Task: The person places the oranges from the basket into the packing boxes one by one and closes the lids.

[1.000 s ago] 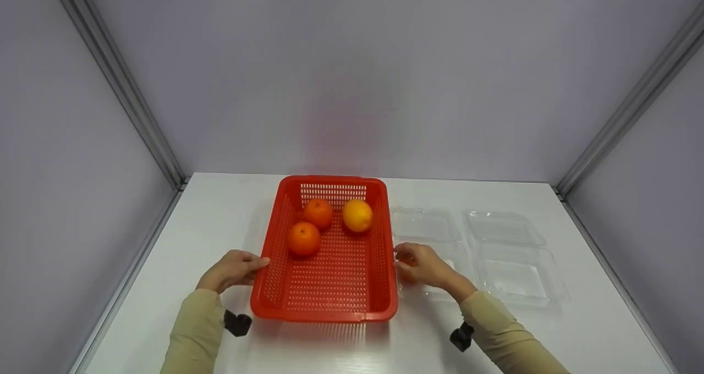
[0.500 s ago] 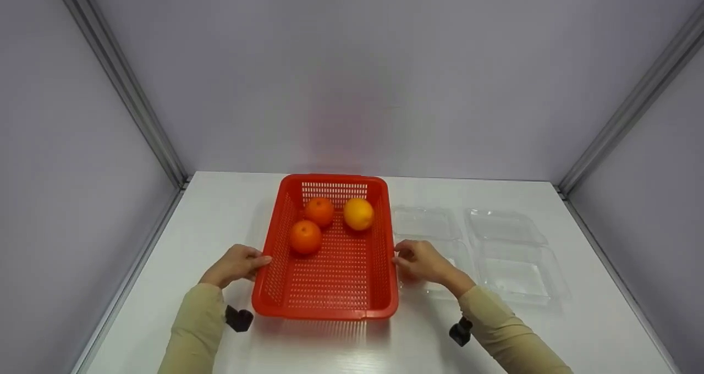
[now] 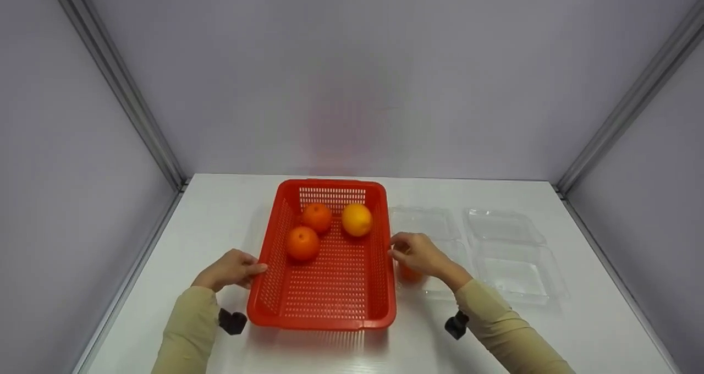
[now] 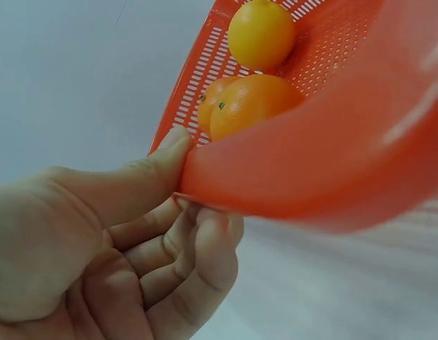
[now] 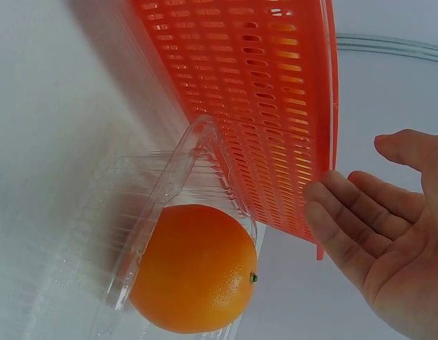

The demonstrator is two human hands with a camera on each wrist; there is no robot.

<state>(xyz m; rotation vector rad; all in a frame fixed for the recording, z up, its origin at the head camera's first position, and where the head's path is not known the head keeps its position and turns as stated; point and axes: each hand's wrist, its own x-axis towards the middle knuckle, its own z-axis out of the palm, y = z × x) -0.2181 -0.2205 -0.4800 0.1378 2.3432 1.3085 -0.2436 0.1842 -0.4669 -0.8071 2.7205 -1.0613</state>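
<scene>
A red perforated plastic basket (image 3: 335,323) stands on the white table with two oranges (image 3: 303,244) and a yellower orange-like fruit (image 3: 357,220) inside. My left hand (image 3: 230,268) grips its left rim, thumb on top and fingers curled below, as the left wrist view shows. At the right rim is my right hand (image 3: 421,254). In the right wrist view its fingertips meet or nearly meet the basket's outer rim, while the thumb stands apart. Below that hand, another orange (image 5: 194,269) sits in a clear plastic clamshell box (image 5: 176,166) close against the basket's side.
A second clear clamshell box (image 3: 514,272) lies with its lid folded back, to the right of the first. Pale walls (image 3: 352,88) enclose the table (image 3: 220,198) at the back and both sides. A black wrist camera (image 3: 456,325) hangs under each forearm.
The basket has shifted slightly toward me, with my left hand still on its rim. My right hand has slid a little farther along the right rim, uncovering more of the boxed orange.
</scene>
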